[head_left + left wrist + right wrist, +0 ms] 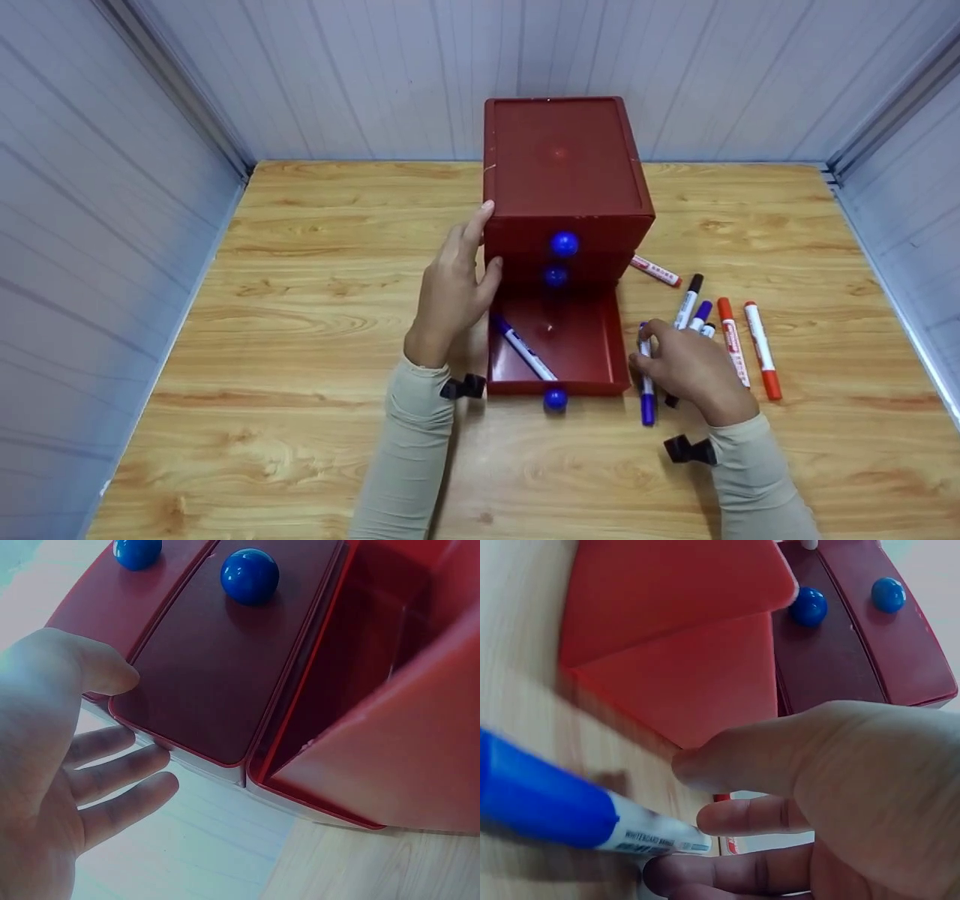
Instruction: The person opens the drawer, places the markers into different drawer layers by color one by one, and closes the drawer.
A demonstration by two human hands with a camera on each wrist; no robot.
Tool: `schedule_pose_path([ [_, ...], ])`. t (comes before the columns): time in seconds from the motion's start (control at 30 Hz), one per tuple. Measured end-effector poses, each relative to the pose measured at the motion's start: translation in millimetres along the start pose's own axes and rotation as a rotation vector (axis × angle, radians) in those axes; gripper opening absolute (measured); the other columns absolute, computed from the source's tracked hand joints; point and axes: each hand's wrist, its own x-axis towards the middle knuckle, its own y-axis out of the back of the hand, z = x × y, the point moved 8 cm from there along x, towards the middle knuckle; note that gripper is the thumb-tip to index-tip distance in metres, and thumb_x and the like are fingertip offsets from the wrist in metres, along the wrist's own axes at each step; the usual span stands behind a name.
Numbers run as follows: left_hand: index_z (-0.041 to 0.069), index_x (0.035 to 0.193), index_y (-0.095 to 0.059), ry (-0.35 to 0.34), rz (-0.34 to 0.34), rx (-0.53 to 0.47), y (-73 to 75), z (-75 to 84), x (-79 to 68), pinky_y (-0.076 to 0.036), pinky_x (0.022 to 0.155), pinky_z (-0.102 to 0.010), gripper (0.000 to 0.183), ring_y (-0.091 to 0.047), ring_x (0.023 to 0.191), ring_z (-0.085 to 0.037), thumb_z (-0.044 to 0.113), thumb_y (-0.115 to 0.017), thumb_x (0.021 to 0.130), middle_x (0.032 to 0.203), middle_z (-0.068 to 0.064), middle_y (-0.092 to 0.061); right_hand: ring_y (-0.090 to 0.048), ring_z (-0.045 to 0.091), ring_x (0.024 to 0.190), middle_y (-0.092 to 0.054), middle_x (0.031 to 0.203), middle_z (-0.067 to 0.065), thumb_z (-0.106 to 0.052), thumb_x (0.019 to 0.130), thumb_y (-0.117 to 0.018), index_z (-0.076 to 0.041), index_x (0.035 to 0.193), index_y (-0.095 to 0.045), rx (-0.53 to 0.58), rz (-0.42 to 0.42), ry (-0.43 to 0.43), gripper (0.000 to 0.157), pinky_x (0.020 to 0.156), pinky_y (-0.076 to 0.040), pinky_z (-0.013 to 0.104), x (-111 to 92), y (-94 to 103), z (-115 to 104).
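Observation:
A dark red drawer cabinet [568,161] with blue ball knobs stands on the table, its bottom drawer [577,330] pulled out. Inside that drawer lies a white whiteboard marker with a purple-blue cap [529,352]. Against the cabinet's left side rests my left hand [451,289], fingers extended and thumb at the front edge; the left wrist view shows the hand [60,757] holding nothing. To the right of the drawer, my right hand [697,367] reaches over a blue-capped whiteboard marker [547,799]. Its thumb and fingers are spread around the marker's far part, without a visible pinch.
Around the right hand lie a black-capped marker [688,301], a purple-capped marker [700,315], a red marker [733,337] and a white marker with red ends [761,349]. Another red-capped marker [657,271] lies beside the cabinet. Pale panel walls [375,75] enclose the wooden table [300,337].

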Motion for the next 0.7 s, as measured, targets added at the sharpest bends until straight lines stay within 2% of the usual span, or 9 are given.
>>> schedule_pose_path([
  [0.13,0.021,0.155,-0.031,-0.003,-0.010,0.000,-0.8,0.2,-0.1,-0.054,0.090,-0.036,0.068,-0.064,0.110,-0.022,0.013,-0.063,0.095,0.125,-0.015,-0.059,-0.053,0.019,0.057,-0.057,0.066,0.001,-0.034,0.092,-0.066,-0.009,0.116,-0.062,-0.009,0.018,-0.001,0.035,0.047,-0.039,0.035,0.9,-1.3,-0.4],
  [0.37,0.022,0.155,-0.031,0.001,-0.005,0.004,-0.4,-0.5,-0.9,-0.055,0.087,-0.037,0.069,-0.065,0.107,-0.024,0.013,-0.064,0.095,0.125,-0.015,-0.059,-0.054,0.019,0.057,-0.058,0.071,0.003,-0.034,0.094,-0.066,-0.009,0.124,-0.060,0.019,-0.037,-0.043,0.040,0.047,-0.041,0.034,3.6,-7.0,2.1],
  [0.7,0.022,0.155,-0.032,-0.001,-0.006,0.002,-0.3,-0.7,-0.9,-0.055,0.089,-0.037,0.069,-0.064,0.108,-0.024,0.013,-0.065,0.095,0.123,-0.015,-0.059,-0.054,0.020,0.058,-0.059,0.075,0.004,-0.035,0.095,-0.065,-0.010,0.127,-0.059,0.027,-0.042,-0.051,0.042,0.047,-0.041,0.035,6.0,-10.0,4.5],
])
